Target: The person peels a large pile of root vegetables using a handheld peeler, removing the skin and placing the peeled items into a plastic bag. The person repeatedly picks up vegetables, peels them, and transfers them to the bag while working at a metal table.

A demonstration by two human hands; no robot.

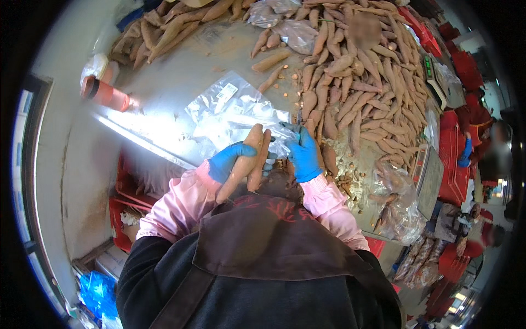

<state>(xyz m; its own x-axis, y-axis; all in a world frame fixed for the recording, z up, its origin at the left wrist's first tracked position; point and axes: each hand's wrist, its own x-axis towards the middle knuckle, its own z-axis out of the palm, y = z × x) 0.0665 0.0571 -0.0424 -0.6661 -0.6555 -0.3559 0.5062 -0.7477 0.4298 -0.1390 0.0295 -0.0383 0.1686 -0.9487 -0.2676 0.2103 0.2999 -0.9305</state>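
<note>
Two long brown sweet potatoes lie side by side in my left hand (pixel 227 160). The larger sweet potato (pixel 242 163) is on the left, and a slimmer sweet potato (pixel 259 164) leans against it. Blue gloves with grey fingers cover both hands. My right hand (pixel 305 156) is a little to the right, its fingers bent together at the right edge of a clear plastic bag (pixel 230 112). What those fingers grip is too small to make out. The bag lies crumpled on the metal table (pixel 164 90), just beyond the sweet potatoes.
A large heap of sweet potatoes (pixel 378 88) covers the table's right side. More sweet potatoes (pixel 175 30) lie far left, near a reddish bottle (pixel 105 94). Cut bits (pixel 346 178) and a filled plastic bag (pixel 402 211) are at right, beside scales (pixel 430 181). Red crates (pixel 452 159) stand beyond.
</note>
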